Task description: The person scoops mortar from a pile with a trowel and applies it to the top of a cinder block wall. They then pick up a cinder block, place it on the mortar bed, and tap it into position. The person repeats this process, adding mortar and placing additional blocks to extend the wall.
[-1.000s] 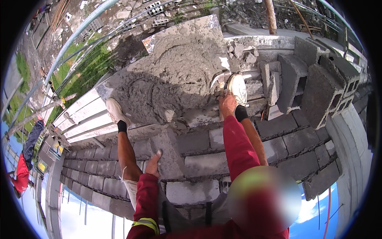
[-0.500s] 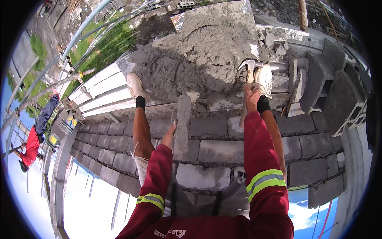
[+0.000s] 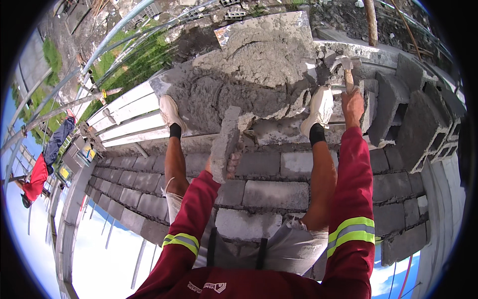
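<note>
My left hand (image 3: pixel 233 162) grips a narrow grey piece of concrete block (image 3: pixel 226 142), tilted upright in front of the wall. Its fingers curl round the right side of the piece. In my right hand (image 3: pixel 353 105) is a claw hammer (image 3: pixel 349 79), held by its wooden handle. The hammer's head lies out over rubble and planks, right of my right shoe (image 3: pixel 319 107). Between my feet and beyond them spreads a heap of wet grey mortar (image 3: pixel 254 62) on a board (image 3: pixel 301 24). Below the hands runs a wall of grey blocks (image 3: pixel 276 194).
Hollow concrete blocks (image 3: pixel 423 124) stand stacked at the right. My left shoe (image 3: pixel 171 112) is beside the white planks (image 3: pixel 129 110). Scaffold poles (image 3: pixel 107 32) cross the left side, where another person in a red top (image 3: pixel 36 182) stands. A wooden post (image 3: pixel 371 22) rises at the far right.
My right hand has moved right with the hammer, away from my right shoe. The block piece in my left hand has turned and come slightly nearer. My right leg has shifted left.
</note>
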A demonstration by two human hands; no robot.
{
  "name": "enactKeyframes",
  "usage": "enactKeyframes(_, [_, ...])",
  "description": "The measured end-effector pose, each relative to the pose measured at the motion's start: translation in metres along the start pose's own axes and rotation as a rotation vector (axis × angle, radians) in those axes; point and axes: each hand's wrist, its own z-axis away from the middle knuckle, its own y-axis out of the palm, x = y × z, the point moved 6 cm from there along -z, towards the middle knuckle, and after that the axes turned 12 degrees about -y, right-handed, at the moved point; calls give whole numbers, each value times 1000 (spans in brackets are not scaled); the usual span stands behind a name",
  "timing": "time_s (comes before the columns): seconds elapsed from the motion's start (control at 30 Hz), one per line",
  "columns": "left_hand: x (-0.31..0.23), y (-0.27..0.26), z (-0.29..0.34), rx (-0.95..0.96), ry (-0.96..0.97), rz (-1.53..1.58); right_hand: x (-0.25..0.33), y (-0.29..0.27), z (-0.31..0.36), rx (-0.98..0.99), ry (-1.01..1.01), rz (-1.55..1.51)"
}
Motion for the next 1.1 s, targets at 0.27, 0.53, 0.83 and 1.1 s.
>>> enactKeyframes(0.27, [-5, 9, 1, -466, 426, -210, -62, 7, 44, 34, -144, 519])
enactKeyframes(0.53, [27, 75, 64, -886, 957, -931, 36, -73, 123, 7, -252, -37])
enactKeyframes(0.83, [142, 174, 203, -978, 1220, -1102, 284, -152, 333, 682, -382, -1068])
enactKeyframes(1.1, [194, 141, 334, -371, 1244, -1087, 395, -178, 435, 947, -367, -1178])
